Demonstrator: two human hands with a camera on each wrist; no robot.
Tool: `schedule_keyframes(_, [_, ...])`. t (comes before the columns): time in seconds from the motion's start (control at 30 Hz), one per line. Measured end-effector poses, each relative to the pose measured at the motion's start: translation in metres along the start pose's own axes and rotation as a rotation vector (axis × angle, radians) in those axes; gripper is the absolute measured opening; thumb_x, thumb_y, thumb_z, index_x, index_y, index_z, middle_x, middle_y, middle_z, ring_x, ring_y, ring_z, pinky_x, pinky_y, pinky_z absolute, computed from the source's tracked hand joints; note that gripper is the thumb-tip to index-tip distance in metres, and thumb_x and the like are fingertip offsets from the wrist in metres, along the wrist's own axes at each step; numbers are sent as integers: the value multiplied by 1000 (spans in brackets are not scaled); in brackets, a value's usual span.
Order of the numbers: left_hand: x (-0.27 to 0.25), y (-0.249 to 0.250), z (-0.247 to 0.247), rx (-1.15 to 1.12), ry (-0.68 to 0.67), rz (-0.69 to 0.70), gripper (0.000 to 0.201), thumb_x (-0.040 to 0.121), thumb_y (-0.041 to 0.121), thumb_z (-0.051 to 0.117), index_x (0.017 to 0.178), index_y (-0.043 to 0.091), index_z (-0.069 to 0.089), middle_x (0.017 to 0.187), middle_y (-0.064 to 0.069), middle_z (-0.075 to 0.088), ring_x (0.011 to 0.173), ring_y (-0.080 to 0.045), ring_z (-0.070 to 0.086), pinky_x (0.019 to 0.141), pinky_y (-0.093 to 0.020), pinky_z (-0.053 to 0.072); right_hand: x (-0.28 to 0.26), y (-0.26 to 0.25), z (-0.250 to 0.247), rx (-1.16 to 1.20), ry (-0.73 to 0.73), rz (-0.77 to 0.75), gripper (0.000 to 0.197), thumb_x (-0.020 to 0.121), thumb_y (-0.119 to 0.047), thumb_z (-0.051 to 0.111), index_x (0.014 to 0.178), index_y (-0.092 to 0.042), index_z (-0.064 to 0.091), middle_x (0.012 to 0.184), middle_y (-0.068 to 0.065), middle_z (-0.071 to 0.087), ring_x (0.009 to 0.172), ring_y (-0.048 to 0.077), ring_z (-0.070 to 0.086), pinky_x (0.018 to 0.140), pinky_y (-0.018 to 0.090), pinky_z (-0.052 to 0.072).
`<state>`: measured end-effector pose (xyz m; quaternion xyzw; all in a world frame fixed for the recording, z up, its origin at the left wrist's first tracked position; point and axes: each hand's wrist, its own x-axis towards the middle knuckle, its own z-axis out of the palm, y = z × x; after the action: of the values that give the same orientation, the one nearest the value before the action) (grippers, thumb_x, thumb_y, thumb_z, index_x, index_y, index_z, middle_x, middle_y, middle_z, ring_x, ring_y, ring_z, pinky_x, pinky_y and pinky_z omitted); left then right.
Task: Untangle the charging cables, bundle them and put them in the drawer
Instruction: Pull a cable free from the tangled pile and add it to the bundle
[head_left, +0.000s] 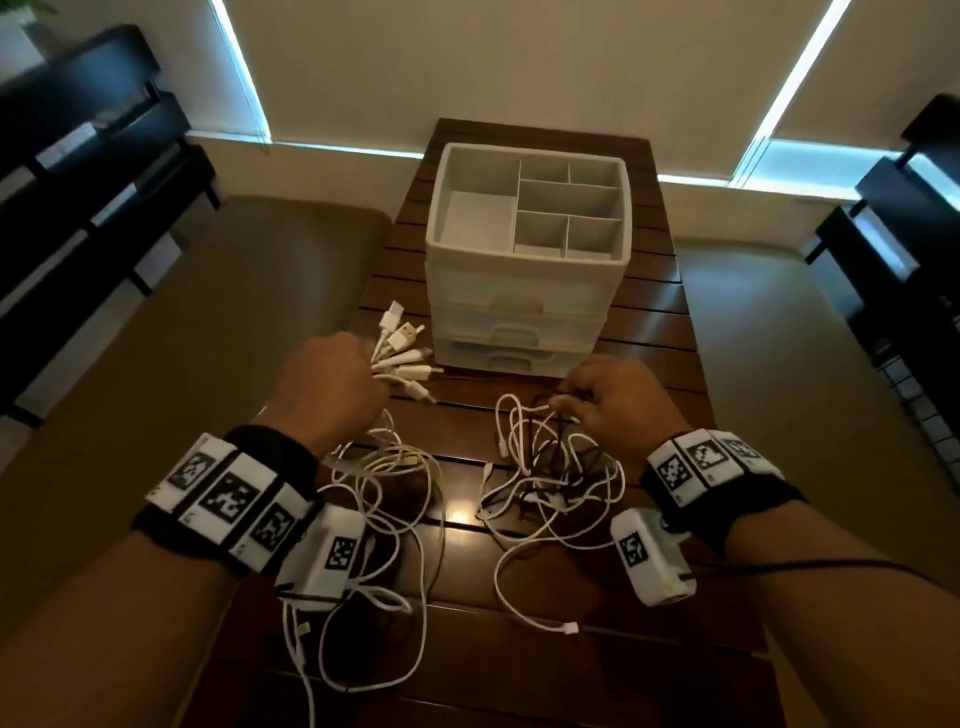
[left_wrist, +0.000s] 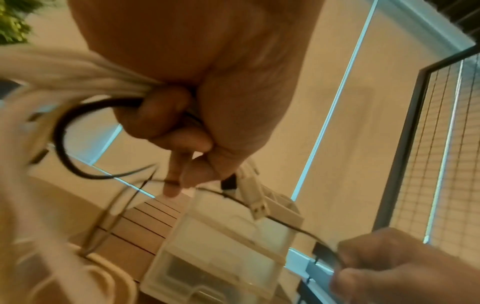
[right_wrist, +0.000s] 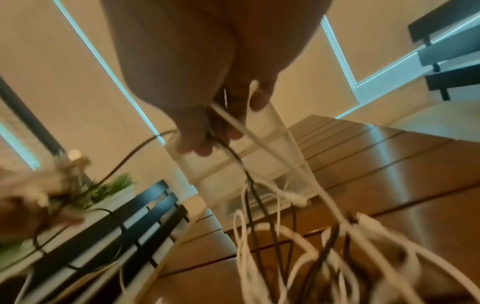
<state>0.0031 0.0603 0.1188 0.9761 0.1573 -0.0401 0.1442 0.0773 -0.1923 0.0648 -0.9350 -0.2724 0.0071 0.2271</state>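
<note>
My left hand (head_left: 332, 384) grips a bunch of white charging cables (head_left: 387, 467) just behind their USB plugs (head_left: 402, 353), which fan out toward the drawer unit (head_left: 524, 291). The left wrist view shows its fingers (left_wrist: 166, 115) curled round white strands and a black cable (left_wrist: 62, 131). My right hand (head_left: 608, 400) pinches cables from a second tangle (head_left: 550, 467) of white and black strands on the table; the right wrist view shows a white cable (right_wrist: 262, 142) and a black cable (right_wrist: 233, 156) running from the fingers. The unit's three drawers look closed.
The white drawer unit has a divided organiser tray (head_left: 530, 202) on top and stands mid-table on the dark slatted wooden table (head_left: 649, 322). Loose cable ends trail toward the near edge (head_left: 569, 629). Black shelving (head_left: 88, 171) stands to the left and right.
</note>
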Motion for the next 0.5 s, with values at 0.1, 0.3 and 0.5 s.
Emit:
schedule_keyframes(0.1, [-12,26,9,-304,69,186,4,84,18,66,80,19,67,72,-1,61,71,-22,60,62,-27,40,4,-13,0,-81,-155,-88,21,82,-29,72,84,-8,72,82,2,65,80,20,61,65,27,41])
schedule_keyframes(0.3, [-6,50,39,-327,-139,394,8,83,23,71,85,16,71,77,-5,69,73,-22,64,64,-33,50,4,-29,-1,179,-101,-102,14,79,-16,76,91,-9,76,85,4,73,73,13,65,67,26,48])
schedule_keyframes(0.5, [9,20,41,-817,-256,89,14,74,5,76,77,18,73,77,-7,75,68,-21,68,63,-33,51,-8,8,-4,97,-236,244,17,86,-22,70,70,-24,65,67,-16,57,64,-2,57,55,10,36])
